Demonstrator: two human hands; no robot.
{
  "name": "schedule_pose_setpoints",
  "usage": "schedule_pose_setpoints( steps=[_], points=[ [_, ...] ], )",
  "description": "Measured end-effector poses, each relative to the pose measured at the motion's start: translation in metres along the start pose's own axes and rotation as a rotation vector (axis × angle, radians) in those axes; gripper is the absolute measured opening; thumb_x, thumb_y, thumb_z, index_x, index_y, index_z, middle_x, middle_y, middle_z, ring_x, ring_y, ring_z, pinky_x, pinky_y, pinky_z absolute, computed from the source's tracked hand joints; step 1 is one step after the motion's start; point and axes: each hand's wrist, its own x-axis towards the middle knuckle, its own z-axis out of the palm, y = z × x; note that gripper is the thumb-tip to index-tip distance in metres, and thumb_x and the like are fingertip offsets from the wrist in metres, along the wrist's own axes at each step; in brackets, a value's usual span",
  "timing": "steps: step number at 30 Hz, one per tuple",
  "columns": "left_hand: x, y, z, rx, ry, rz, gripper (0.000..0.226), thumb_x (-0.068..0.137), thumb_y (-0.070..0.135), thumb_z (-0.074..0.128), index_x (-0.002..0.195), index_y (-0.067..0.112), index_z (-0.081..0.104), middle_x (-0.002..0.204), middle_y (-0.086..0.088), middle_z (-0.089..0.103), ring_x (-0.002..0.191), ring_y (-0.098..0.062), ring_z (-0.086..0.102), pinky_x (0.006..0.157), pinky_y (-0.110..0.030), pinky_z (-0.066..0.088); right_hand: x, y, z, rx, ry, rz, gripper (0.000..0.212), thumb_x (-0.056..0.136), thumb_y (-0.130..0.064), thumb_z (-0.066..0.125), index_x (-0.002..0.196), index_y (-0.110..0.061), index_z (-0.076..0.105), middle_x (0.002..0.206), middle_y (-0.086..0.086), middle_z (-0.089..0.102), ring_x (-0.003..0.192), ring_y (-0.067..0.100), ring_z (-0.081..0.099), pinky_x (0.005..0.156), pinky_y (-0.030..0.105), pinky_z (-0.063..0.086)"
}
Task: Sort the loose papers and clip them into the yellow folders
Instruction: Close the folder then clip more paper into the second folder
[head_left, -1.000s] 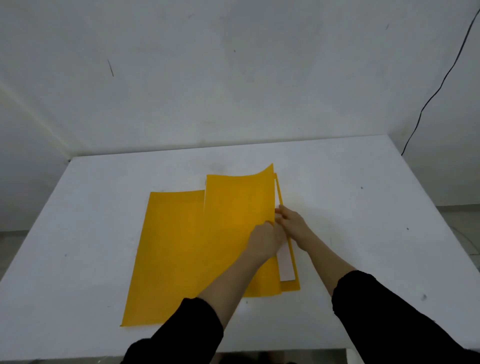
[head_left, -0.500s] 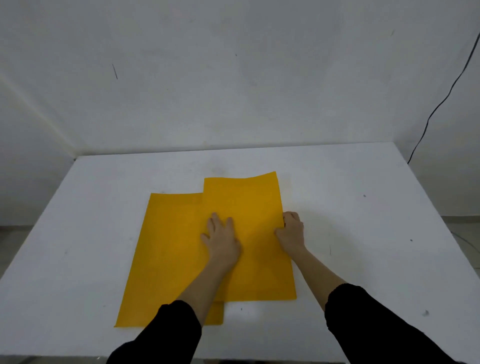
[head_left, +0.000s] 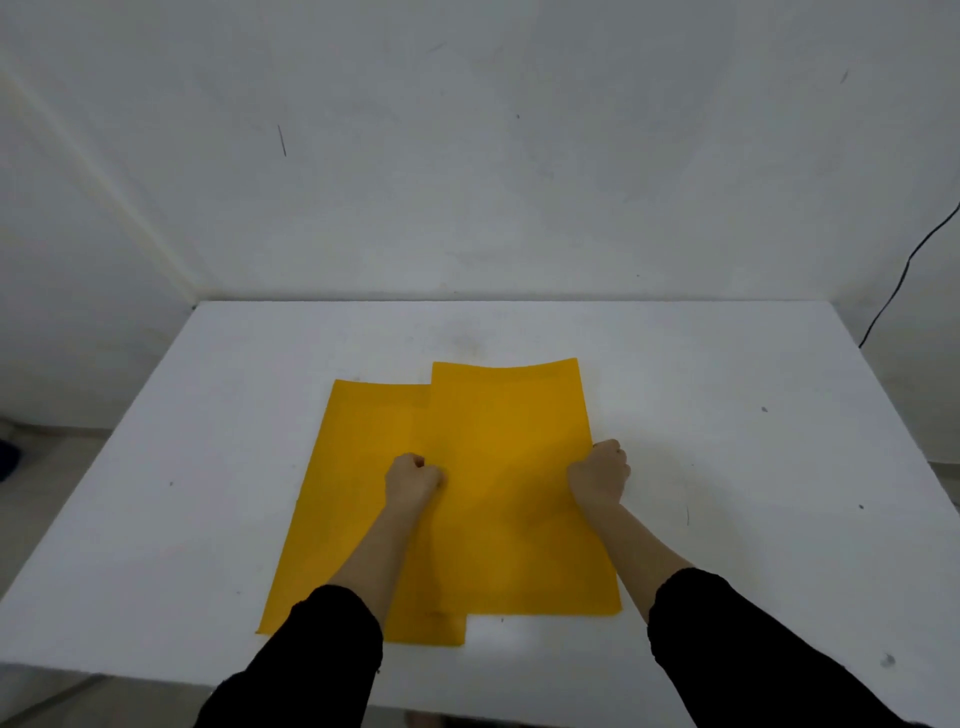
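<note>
A: Left hand (head_left: 414, 475) is curled into a fist, knuckles pressing on the upper folder (head_left: 506, 467) near its left edge; nothing gripped, as far as I can tell. Right hand (head_left: 600, 470) is curled at that folder's right edge, fingers hidden, so pinching or only pressing: cannot tell.

B: Where do the folders lie?

A: Both mid-table (head_left: 727, 415), closed. Upper one overlaps the right part of the lower folder (head_left: 337, 519), offset toward the far edge. No loose papers visible.

B: Handling?

A: Judged: thin card, light, flexible; its far edge bows slightly. Likely slides on the smooth top. Take it by the right edge, pinning the spine side.
</note>
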Motion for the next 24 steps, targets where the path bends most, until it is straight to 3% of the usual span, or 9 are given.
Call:
schedule_pose_setpoints(
  steps=[3,5,7,10,12,14,17,21,24],
  points=[
    [-0.001,-0.006,-0.009,-0.114,-0.067,-0.004,0.048,0.094,0.009,0.057,0.139,0.005,0.041,0.141,-0.018,0.042,0.125,-0.035,0.046,0.098,-0.047,0.041,-0.005,-0.003,0.006,-0.075,-0.023,0.032,0.027,0.091,-0.012,0.050,0.117,-0.002,0.048,0.129,0.017,0.045,0.115,0.032,0.046,0.094,0.036,0.040],
    [-0.003,-0.013,-0.017,-0.144,-0.066,0.013,0.058,0.096,0.008,0.052,0.149,0.004,0.027,0.156,-0.014,0.027,0.137,-0.035,0.036,0.096,-0.043,0.039,-0.013,-0.009,0.015,-0.073,-0.021,0.043,0.026,0.091,-0.012,0.049,0.115,-0.004,0.049,0.128,0.016,0.043,0.114,0.032,0.044,0.093,0.038,0.041],
    [-0.002,-0.022,-0.028,-0.163,-0.032,0.025,0.060,0.097,0.007,0.050,0.151,0.004,0.023,0.158,-0.012,0.024,0.129,-0.031,0.045,0.086,-0.037,0.042,-0.023,-0.018,0.026,-0.071,-0.004,0.042,0.023,0.091,-0.011,0.047,0.113,-0.006,0.049,0.127,0.014,0.040,0.113,0.032,0.042,0.093,0.040,0.041],
    [0.002,-0.037,-0.052,-0.153,0.050,0.043,0.059,0.097,0.006,0.048,0.151,0.005,0.024,0.157,-0.013,0.027,0.082,-0.009,0.053,0.066,-0.023,0.045,-0.041,-0.032,0.041,-0.063,0.009,0.002,0.014,0.091,-0.010,0.046,0.104,-0.009,0.052,0.123,0.012,0.039,0.112,0.031,0.041,0.093,0.040,0.041],
    [0.004,-0.047,-0.071,-0.075,0.099,0.056,0.056,0.097,0.006,0.047,0.149,0.003,0.028,0.154,-0.015,0.032,0.109,-0.026,0.057,0.088,-0.035,0.049,-0.055,-0.042,0.054,-0.029,0.000,-0.056,0.012,0.091,-0.010,0.045,0.100,-0.008,0.053,0.120,0.012,0.042,0.111,0.032,0.043,0.091,0.040,0.041],
    [0.007,-0.060,-0.086,-0.011,0.152,0.073,0.047,0.095,0.005,0.048,0.141,-0.001,0.042,0.141,-0.020,0.047,0.120,-0.037,0.052,0.099,-0.046,0.043,-0.067,-0.049,0.066,0.013,-0.031,-0.098,0.006,0.091,-0.008,0.045,0.090,-0.008,0.051,0.112,0.014,0.045,0.104,0.031,0.046,0.081,0.039,0.041],
    [0.008,-0.079,-0.103,0.032,0.198,0.140,0.020,0.090,0.002,0.050,0.107,0.001,0.060,0.100,-0.021,0.060,0.088,-0.036,0.058,0.085,-0.050,0.050,-0.085,-0.059,0.082,0.027,-0.034,-0.141,0.036,0.089,-0.004,0.044,0.063,-0.018,0.024,0.094,0.012,0.040,0.084,0.022,0.038,0.068,0.033,0.032],
    [0.009,-0.094,-0.116,0.053,0.221,0.225,0.036,0.094,0.001,0.046,0.127,0.000,0.057,0.109,-0.019,0.065,0.097,-0.036,0.062,0.082,-0.037,0.050,-0.099,-0.065,0.092,-0.041,-0.048,-0.137,0.017,0.090,-0.007,0.044,0.077,-0.012,0.035,0.109,0.015,0.046,0.097,0.028,0.049,0.072,0.034,0.035],
    [0.016,-0.095,-0.120,0.141,0.232,0.201,0.037,0.096,0.007,0.045,0.133,0.005,0.052,0.123,-0.022,0.059,0.110,-0.038,0.057,0.097,-0.046,0.048,-0.104,-0.062,0.096,-0.058,-0.051,-0.191,0.007,0.090,-0.008,0.045,0.092,-0.013,0.041,0.122,0.013,0.044,0.111,0.032,0.044,0.079,0.035,0.038]
  ],
)
